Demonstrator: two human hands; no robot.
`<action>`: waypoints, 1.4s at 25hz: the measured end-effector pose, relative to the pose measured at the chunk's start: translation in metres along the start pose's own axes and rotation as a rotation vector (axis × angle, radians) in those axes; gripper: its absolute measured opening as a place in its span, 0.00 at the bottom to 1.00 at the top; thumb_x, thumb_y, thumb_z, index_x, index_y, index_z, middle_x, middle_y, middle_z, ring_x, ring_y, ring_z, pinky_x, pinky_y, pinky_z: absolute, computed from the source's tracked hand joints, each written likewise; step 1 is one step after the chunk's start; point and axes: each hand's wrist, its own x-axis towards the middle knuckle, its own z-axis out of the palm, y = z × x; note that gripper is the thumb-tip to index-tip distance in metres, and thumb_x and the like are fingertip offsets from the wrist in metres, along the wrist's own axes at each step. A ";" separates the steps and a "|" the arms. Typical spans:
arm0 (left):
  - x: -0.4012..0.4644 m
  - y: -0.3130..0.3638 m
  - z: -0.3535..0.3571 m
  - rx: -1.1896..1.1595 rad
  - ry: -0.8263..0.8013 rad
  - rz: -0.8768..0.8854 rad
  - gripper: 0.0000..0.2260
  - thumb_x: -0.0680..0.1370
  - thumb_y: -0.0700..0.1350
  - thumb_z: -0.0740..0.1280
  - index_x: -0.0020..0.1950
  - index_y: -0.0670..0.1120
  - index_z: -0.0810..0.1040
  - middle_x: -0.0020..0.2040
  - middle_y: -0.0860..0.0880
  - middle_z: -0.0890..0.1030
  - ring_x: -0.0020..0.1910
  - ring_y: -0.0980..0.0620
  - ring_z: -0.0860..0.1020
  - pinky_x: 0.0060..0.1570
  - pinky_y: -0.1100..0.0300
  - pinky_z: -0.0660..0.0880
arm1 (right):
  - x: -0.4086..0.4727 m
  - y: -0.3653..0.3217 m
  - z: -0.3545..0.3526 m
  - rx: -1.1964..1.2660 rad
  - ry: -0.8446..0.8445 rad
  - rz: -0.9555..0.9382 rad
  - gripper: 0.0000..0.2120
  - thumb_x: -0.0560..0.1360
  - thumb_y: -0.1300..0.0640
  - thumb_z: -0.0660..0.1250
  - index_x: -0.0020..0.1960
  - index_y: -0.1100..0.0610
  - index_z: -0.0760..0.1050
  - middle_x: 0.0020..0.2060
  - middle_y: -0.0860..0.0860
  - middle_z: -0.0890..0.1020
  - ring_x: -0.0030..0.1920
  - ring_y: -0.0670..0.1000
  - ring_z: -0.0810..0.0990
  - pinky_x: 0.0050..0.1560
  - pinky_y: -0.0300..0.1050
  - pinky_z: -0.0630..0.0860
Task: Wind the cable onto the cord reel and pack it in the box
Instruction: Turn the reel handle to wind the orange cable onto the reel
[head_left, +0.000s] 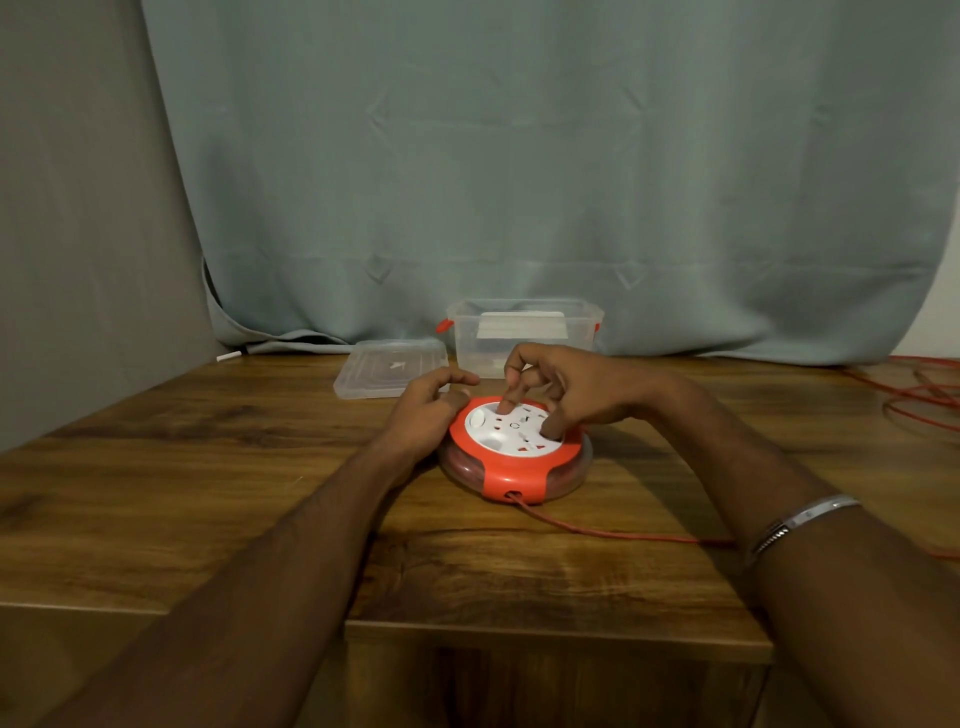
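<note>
A round cord reel (514, 457), orange with a white socket face, lies flat on the wooden table (208, 493). My left hand (426, 410) grips its left rim, fingers curled over the edge. Above the socket face, my right hand (566, 389) has a fingertip and the thumb pressed onto the white disc. A red cable (597, 530) leaves the reel's front slot and runs right under my right forearm. More of the cable lies in loose loops (919, 400) at the far right. The clear plastic box (524, 332) stands open just behind the reel.
The box's clear lid (389, 369) lies flat to the left of the box. A grey-blue curtain (519, 182) hangs behind the table. A small white object (228, 357) lies at the back left edge. The table's front edge is close to me.
</note>
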 end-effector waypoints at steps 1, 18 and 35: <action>0.000 0.000 0.000 0.004 0.003 -0.001 0.10 0.83 0.43 0.62 0.60 0.50 0.80 0.53 0.47 0.83 0.42 0.52 0.82 0.29 0.66 0.75 | 0.000 0.001 0.000 0.003 0.005 -0.002 0.29 0.68 0.77 0.72 0.59 0.55 0.65 0.59 0.56 0.85 0.34 0.35 0.80 0.31 0.34 0.73; -0.001 0.003 0.000 0.012 0.016 -0.026 0.11 0.83 0.44 0.61 0.64 0.49 0.78 0.58 0.45 0.81 0.46 0.51 0.83 0.30 0.66 0.76 | -0.003 -0.010 0.013 -0.190 0.143 -0.042 0.20 0.68 0.52 0.81 0.44 0.52 0.69 0.34 0.47 0.78 0.37 0.46 0.75 0.34 0.42 0.71; 0.002 -0.001 -0.001 0.003 0.007 -0.017 0.11 0.83 0.44 0.61 0.62 0.49 0.79 0.55 0.44 0.83 0.44 0.49 0.83 0.32 0.61 0.77 | 0.001 -0.003 0.000 -0.135 0.064 -0.048 0.24 0.66 0.72 0.74 0.58 0.51 0.84 0.60 0.46 0.81 0.65 0.48 0.76 0.63 0.46 0.76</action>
